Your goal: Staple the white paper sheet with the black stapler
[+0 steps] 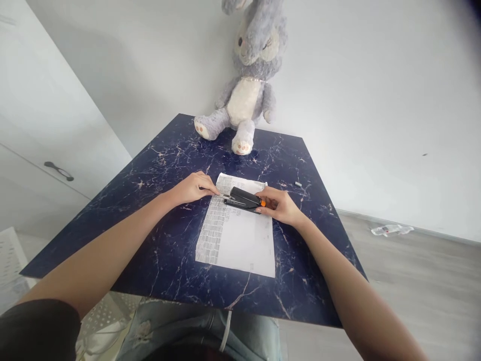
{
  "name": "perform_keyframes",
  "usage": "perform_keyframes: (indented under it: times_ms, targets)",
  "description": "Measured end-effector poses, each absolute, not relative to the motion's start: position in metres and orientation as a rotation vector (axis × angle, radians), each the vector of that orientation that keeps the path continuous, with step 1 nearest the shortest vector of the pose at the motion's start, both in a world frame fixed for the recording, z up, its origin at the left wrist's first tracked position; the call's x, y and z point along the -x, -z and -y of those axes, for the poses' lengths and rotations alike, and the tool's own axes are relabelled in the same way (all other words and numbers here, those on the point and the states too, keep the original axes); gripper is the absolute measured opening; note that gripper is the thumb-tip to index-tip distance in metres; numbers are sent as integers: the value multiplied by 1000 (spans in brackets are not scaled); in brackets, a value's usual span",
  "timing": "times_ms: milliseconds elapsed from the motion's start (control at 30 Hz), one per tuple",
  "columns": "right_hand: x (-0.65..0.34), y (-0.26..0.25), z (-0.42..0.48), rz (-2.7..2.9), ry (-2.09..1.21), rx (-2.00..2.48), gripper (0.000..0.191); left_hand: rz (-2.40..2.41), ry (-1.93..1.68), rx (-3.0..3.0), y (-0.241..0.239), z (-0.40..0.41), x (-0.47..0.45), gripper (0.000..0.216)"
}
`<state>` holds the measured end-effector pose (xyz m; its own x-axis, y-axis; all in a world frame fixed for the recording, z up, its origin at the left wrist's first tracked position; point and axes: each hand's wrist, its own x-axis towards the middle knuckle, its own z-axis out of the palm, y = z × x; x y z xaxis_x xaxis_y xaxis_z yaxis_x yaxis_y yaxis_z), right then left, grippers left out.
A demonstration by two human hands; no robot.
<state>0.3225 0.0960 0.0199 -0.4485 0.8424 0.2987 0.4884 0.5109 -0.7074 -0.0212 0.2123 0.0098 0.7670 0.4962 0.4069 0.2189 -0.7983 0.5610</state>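
My left hand (195,186) pinches the stapler (244,199) front on the paper (240,235) | my right hand (281,205) grips its orange rear end | table (169,235) dark blue marble.

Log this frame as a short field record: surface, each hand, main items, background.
surface: dark blue marbled table
left hand: fingertips at the stapler's front end, resting on the paper
right hand: holding the stapler's rear end
stapler: black with an orange part, lying across the paper's far end
paper: printed sheets, flat on the table
background: grey plush rabbit seated against the wall
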Motion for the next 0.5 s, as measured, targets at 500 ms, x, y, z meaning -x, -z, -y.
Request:
perform_keyframes:
  times_ms: [500]
  targets:
    - [-318,-23,-94,2076,-732,1127,43,-783,-862,-2563,-13,-186,-21,8]
